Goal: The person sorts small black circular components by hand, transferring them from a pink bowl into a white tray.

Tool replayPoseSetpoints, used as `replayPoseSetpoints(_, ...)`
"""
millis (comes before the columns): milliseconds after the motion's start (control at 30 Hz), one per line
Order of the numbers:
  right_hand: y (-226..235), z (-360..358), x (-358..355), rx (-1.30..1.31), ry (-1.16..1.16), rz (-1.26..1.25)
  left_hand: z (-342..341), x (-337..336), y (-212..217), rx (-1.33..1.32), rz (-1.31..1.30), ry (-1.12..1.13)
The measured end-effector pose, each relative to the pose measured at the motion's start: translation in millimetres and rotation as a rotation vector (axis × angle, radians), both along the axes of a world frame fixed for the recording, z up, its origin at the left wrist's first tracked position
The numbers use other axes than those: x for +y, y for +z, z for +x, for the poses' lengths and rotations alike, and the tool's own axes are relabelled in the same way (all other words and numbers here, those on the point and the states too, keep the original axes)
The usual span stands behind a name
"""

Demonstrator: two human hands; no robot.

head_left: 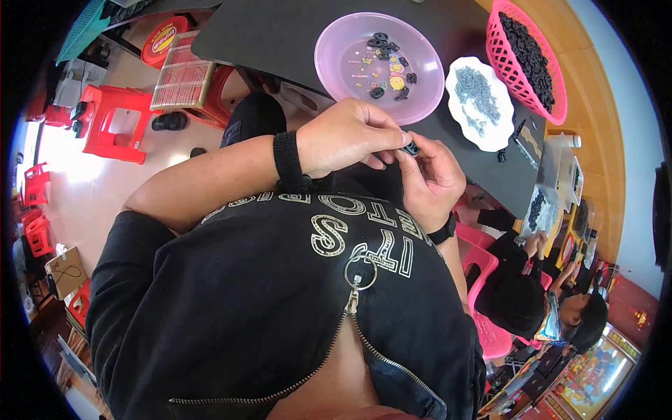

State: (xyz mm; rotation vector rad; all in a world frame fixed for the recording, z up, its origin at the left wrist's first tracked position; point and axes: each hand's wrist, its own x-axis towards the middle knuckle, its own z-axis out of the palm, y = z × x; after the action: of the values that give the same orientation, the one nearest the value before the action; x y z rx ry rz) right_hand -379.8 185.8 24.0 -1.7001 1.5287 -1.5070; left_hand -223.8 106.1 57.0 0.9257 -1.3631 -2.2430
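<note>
Just short of the table's front edge, my two hands meet over a small black plastic piece (411, 149), shaped somewhat like a cord lock. My left hand (350, 136) pinches it from the left between thumb and fingertips. From the other side, the thumb and fingers of my right hand (432, 175) close on the same piece, and the fingertips cover much of it. Beyond the hands is a translucent pinkish-purple basin (343, 73) with several similar black pieces (381, 43) in it. Right of the basin, a white scalloped plate (502, 128) carries a heap of tiny silvery-grey parts (477, 94), too small to name.
A pink mesh basket (500, 66) full of black pieces stands at the far right of the dark table (273, 35). To the left are a bamboo-topped seat (183, 77) and a red stool (115, 122). Another person (521, 297) sits at the right by a pink chair (490, 329).
</note>
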Motion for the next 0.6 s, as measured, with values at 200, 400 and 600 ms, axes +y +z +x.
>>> replayPoseSetpoints(200,0,-2,1,0.048,0.025,-0.023,3,0,-1,0.01,0.025,-0.035)
replayPoseSetpoints(400,-1,1,-1,-0.011,0.007,-0.01,3,-1,-1,0.025,0.075,-0.019)
replayPoseSetpoints(600,6,0,4,-0.033,-0.024,0.067,2,-6,-1,0.015,0.086,0.084)
